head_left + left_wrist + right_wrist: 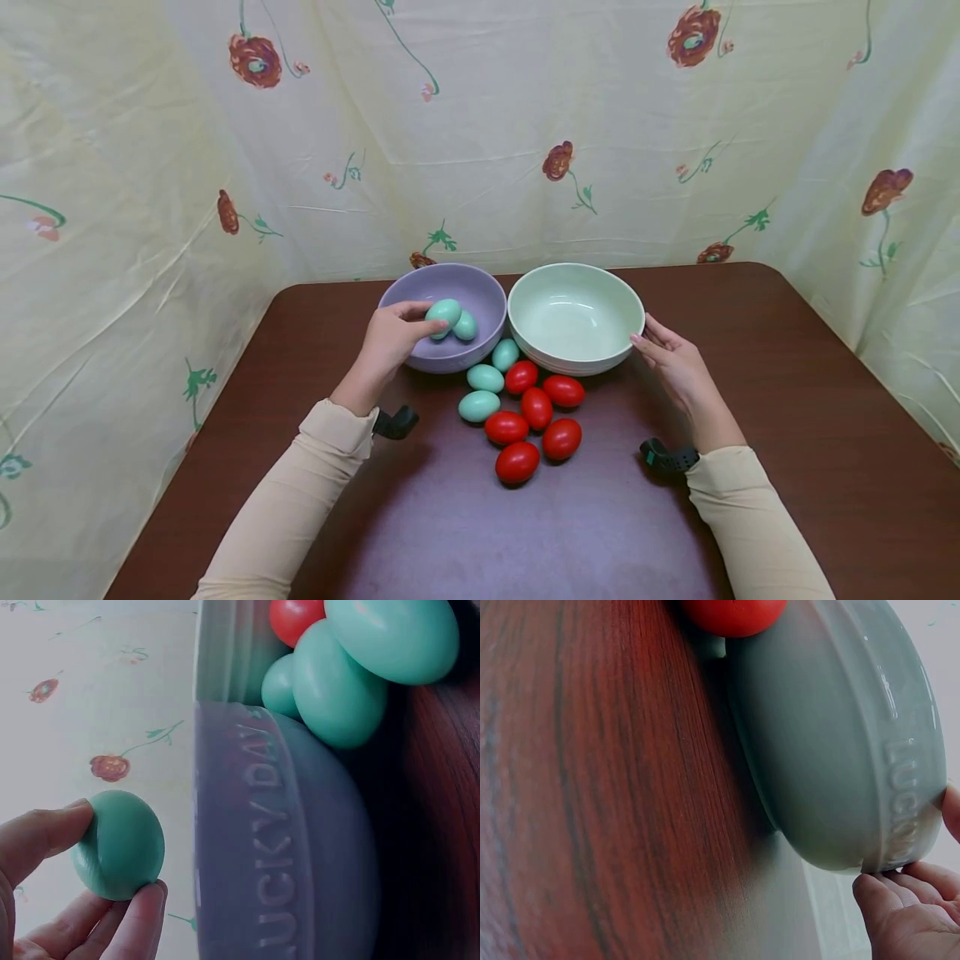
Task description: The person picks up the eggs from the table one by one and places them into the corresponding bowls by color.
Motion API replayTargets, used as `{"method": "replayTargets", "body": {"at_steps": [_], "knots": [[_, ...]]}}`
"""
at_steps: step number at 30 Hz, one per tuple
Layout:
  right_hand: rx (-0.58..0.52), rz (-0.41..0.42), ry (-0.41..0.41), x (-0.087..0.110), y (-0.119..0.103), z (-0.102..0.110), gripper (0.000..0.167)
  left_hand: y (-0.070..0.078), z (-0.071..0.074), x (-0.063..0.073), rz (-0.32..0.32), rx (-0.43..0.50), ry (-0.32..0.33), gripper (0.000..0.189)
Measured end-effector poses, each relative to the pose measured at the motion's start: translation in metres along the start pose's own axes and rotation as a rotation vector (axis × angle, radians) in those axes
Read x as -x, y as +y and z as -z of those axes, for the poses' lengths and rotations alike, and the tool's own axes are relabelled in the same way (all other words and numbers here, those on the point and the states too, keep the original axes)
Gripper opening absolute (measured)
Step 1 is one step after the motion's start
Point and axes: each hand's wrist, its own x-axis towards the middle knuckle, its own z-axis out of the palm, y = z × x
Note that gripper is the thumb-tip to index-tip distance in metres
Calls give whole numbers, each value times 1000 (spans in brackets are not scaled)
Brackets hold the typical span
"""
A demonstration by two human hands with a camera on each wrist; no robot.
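Standing side by side on the dark tabletop (600, 533), the pale green bowl (573, 321) and the purple bowl (446, 365) seem to touch, so a hard pull from the right grip (678, 371), which pinches the pale bowl's rim, could slide that bowl and jog its neighbour. The left grip (390, 337) is narrowed on one egg, the held green egg (444, 312), with thumb and fingertips only; a squeeze off its middle could make the smooth shell shoot out early and knock the green egg in the bowl (466, 326). How much gap lies beneath is hard to judge from the head view, though the egg is over the purple bowl's inside. Along the bowls' near side, six loose red eggs (536, 408) and three loose green eggs (479, 407) lie crowded together, and a brushing sleeve or shifted bowl might set them rolling. As for looks, the held one is plain mint green and softly glossy, blunt-ended, with a darker line near the thumb in the left wrist view, perhaps a dent or a shadow.
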Motion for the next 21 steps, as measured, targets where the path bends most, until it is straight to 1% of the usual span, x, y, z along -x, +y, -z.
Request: {"method": "replayTargets", "body": {"at_steps": [5,8,12,15,19,21], "knots": [[1,4,-3,0,-1,0,76,-1,-2,-6,5,-53,-22,45],[6,5,0,0,-1,0,76,-2,-3,-10,0,-102,-39,45],[11,6,0,0,1,1,76,-5,-4,-18,-18,-236,-87,46],[11,7,-3,0,1,2,77,-8,-6,-23,-45,-343,-121,46],[-1,7,-3,0,2,2,78,-11,-9,-29,-74,-421,-125,45],[-5,6,-4,0,2,2,78,-12,-10,-32,-82,-438,-127,45]]}}
